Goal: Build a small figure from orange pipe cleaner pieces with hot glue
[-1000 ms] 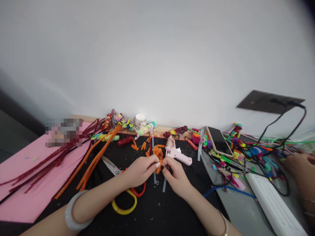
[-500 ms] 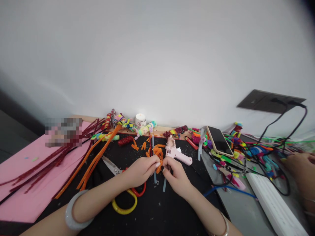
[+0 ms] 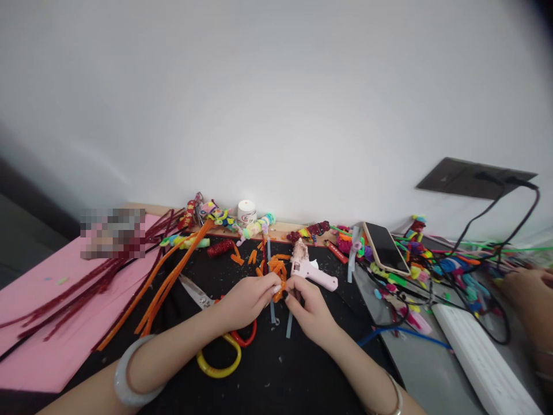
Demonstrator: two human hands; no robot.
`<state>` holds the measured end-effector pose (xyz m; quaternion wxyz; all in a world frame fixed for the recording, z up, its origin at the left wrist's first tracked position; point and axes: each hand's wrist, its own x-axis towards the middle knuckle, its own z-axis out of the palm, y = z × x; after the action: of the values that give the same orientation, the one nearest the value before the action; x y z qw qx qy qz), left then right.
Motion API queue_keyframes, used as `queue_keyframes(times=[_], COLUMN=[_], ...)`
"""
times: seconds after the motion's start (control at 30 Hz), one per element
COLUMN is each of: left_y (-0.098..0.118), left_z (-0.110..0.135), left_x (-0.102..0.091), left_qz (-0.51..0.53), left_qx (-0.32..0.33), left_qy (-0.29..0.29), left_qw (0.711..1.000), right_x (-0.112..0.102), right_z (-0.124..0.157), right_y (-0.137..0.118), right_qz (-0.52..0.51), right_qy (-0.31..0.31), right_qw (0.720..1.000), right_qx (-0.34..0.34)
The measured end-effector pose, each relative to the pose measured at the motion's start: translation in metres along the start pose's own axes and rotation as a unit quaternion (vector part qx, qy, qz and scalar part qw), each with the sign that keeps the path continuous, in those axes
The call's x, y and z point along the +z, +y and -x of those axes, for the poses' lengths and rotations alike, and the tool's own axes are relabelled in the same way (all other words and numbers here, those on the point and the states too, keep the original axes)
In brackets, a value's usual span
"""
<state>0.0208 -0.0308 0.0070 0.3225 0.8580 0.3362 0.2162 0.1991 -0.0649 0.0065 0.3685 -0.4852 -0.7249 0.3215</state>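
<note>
Close together over the black work surface [image 3: 276, 380], my left hand [image 3: 250, 301] and my right hand [image 3: 311, 311] pinch a short orange pipe cleaner piece [image 3: 279, 295] between thumbs and fingertips. The fingers partly hide it. Just beyond lie more cut orange pipe cleaner pieces [image 3: 276, 264] in a loose heap. A pale pink glue gun [image 3: 318, 275] rests on its side past my right hand. Translucent glue sticks [image 3: 288, 326] show below and between the hands. Under my left wrist lies a pair of scissors with red and yellow handles [image 3: 219, 373], partly covered.
Long orange pipe cleaners [image 3: 162, 294] and dark red ones [image 3: 99, 276] lie left, over a pink board [image 3: 38, 357]. A phone [image 3: 386, 248], tangled cables and a white power strip [image 3: 484, 357] are right. Another person's hand [image 3: 525, 300] reaches in at the right edge.
Almost nothing differs. My hands keep the same pinch in the same place, and the orange piece between them has shifted only slightly.
</note>
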Motion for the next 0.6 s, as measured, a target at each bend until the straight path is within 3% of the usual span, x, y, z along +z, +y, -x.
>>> queue_keyframes(times=[0.6], left_y=[0.0024], left_z=[0.0002], left_x=[-0.0009], left_qz=[0.005], left_qx=[-0.005], left_qy=[0.004], left_qw=[1.0], right_x=[-0.0023], right_z=[0.001], right_y=[0.0017], right_qz=[-0.004], right_qy=[-0.009], right_qw=[1.0], right_qx=[0.001])
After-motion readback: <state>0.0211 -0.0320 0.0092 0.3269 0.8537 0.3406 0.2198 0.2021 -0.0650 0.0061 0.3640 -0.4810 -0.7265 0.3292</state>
